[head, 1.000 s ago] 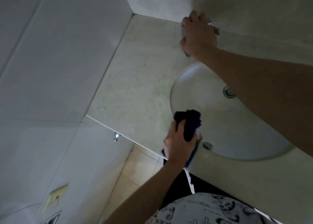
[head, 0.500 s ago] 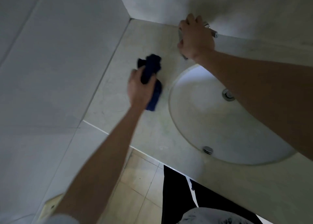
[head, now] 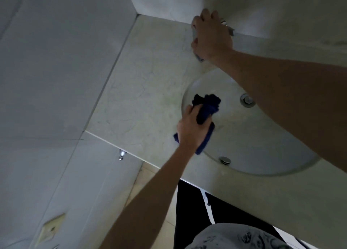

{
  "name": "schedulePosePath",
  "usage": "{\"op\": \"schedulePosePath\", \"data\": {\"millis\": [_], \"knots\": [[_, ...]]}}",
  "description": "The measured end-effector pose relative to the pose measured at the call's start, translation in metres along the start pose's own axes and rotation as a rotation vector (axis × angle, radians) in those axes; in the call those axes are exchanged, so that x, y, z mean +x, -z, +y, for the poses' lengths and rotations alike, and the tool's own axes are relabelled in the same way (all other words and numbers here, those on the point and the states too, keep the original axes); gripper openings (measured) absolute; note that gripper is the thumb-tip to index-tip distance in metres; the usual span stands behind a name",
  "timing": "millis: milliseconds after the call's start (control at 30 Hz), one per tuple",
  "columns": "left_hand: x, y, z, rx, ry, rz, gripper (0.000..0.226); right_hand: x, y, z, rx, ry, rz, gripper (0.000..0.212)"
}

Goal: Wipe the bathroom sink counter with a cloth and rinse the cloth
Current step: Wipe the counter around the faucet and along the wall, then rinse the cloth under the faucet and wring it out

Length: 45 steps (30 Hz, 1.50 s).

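A soft, matt, crumpled cloth (head: 206, 107) is gripped by the left hand (head: 189, 132). Beneath it, the counter (head: 142, 98) appears as smooth veined stone; the sink (head: 253, 139) as smooth ceramic with a shiny metal drain (head: 247, 100).

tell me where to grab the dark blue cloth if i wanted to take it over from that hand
Take the bunched top of the cloth, coming from the far side over the sink. That end sticks up free above the left hand, which grips its middle; the lower end hangs under the palm at the sink's rim. The right hand is busy at the tap.
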<state>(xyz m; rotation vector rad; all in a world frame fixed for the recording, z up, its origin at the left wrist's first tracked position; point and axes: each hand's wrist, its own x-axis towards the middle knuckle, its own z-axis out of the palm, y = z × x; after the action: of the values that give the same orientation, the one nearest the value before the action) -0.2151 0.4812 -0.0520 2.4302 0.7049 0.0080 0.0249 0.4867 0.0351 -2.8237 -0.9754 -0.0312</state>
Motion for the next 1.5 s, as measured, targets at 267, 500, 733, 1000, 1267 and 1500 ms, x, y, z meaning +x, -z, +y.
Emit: {"op": "schedulePosePath", "data": {"millis": [267,500,733,1000,1267,1500], "knots": [[-0.050,0.060,-0.062,-0.267,0.177,0.251,0.016,0.000,0.000,0.001,0.025,-0.011,0.002,0.043],[-0.110,0.054,-0.111,-0.073,0.419,0.308,0.055,-0.005,0.001,-0.002,0.030,-0.020,0.002,0.043],[-0.160,-0.028,-0.005,0.069,0.236,0.168,0.050,-0.007,0.004,-0.003,0.036,-0.020,-0.014,0.041],[-0.122,-0.031,0.039,-0.540,0.207,-0.156,0.027,-0.006,0.002,-0.004,0.048,-0.025,0.017,0.035],[-0.017,0.066,0.035,-1.318,0.472,-0.349,0.036,-0.004,0.007,0.002,0.377,-0.070,-0.033,0.044],[0.061,0.091,0.021,-1.559,0.512,-0.522,0.072,-0.036,0.009,0.034,0.937,-0.567,0.371,0.033]]}}
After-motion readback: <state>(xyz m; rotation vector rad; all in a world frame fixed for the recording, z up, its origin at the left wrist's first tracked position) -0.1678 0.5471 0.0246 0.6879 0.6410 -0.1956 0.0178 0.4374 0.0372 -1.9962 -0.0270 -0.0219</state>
